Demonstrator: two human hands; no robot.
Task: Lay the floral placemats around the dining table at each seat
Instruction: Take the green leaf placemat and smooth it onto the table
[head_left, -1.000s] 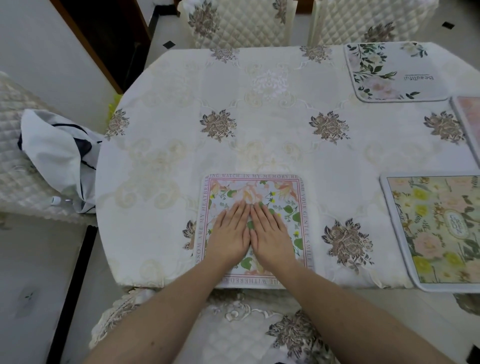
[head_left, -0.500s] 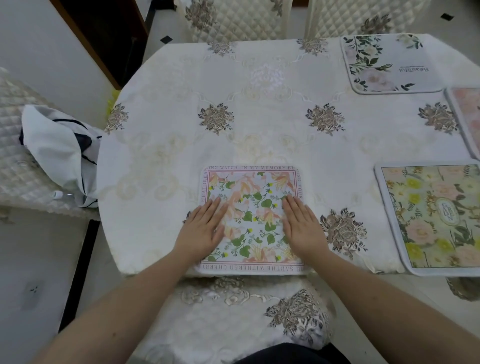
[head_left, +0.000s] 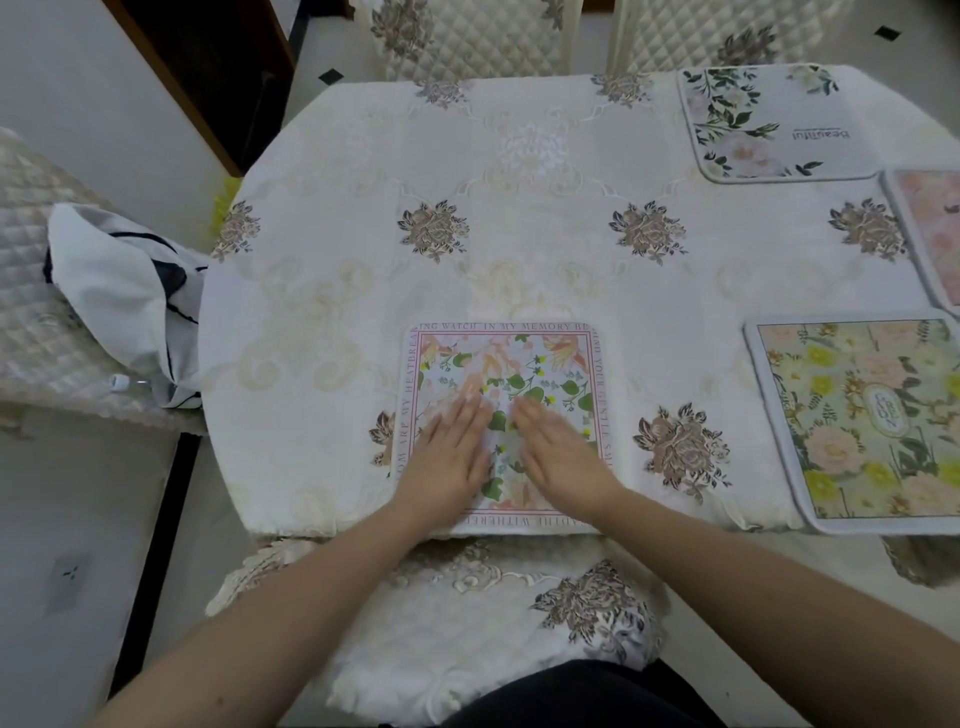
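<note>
While both hands lie flat, left hand (head_left: 451, 457) and right hand (head_left: 558, 453) press pink-bordered placemat (head_left: 540, 358) at near bench (head_left: 332, 291) edge; grip released, fingers straight. Yellow-flower placemat (head_left: 862, 421) right. White placemat (head_left: 763, 122) at far edge.

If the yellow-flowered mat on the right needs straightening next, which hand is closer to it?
The right hand, probably. Both hands lie flat on the pink-bordered placemat, but the yellow-flowered mat sits on the right hand's side, so the left hand would have to cross over.
</note>
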